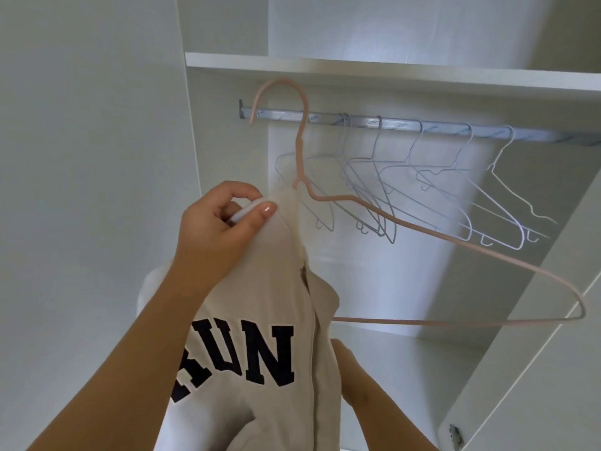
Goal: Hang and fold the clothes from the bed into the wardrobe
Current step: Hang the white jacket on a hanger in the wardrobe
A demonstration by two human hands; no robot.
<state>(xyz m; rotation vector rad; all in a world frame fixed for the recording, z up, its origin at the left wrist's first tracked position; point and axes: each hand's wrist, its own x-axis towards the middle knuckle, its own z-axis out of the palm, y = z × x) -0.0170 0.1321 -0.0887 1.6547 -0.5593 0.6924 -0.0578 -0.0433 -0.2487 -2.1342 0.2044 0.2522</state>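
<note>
A beige garment [260, 369] with dark block letters hangs from one arm of a pink hanger [422, 229]. My left hand [221, 222] pinches the garment's top edge just below the hanger's neck. The hanger's hook [279, 87] is held up in front of the left end of the silver wardrobe rail [406, 125]; whether it rests on the rail I cannot tell. The hanger's right arm sticks out bare. My right hand [351, 379] is low behind the garment, mostly hidden by the cloth.
Several empty white and grey hangers [422, 190] hang on the rail to the right. A white shelf [357, 68] runs just above the rail. The wardrobe's side wall [97, 157] is at left and a door edge [520, 353] at right.
</note>
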